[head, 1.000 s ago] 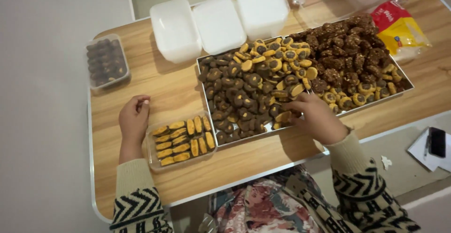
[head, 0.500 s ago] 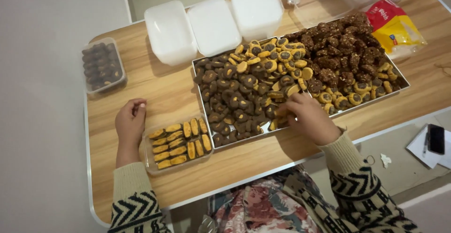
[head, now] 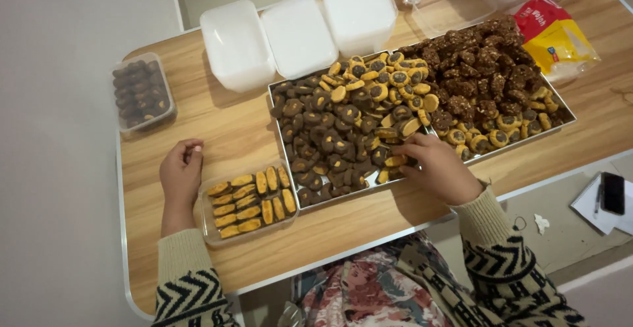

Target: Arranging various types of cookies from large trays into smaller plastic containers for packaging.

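The work in hand looks like packing: cookies go from the big metal tray (head: 285, 144) into a small clear box (head: 206, 225) at the near edge of the desk (head: 217, 122).

The right hand (head: 438, 169) lies over the tray's near rim, its fingers curled down onto the yellow-and-brown cookies (head: 395, 161) there. Whether it has one pinched already I cannot tell. The left hand (head: 181, 172) rests on the desk just left of the small box, loosely curled and grasping nothing, its fingertips near the box's far left corner.

The small box is partly filled. Its long side runs left to right, tilted a little away toward the right, roughly in line with the desk edge. Inside, a stack of packed cookies (head: 231, 207) on the left lie with their long sides across the box, while a row on the right points away from the person.

By my judgement, the next move calls for a light pinch on one cookie, a lift clear of the rim, and a turn so its long side matches the row it joins.

A full box of dark cookies (head: 140, 93) sits at the far left.
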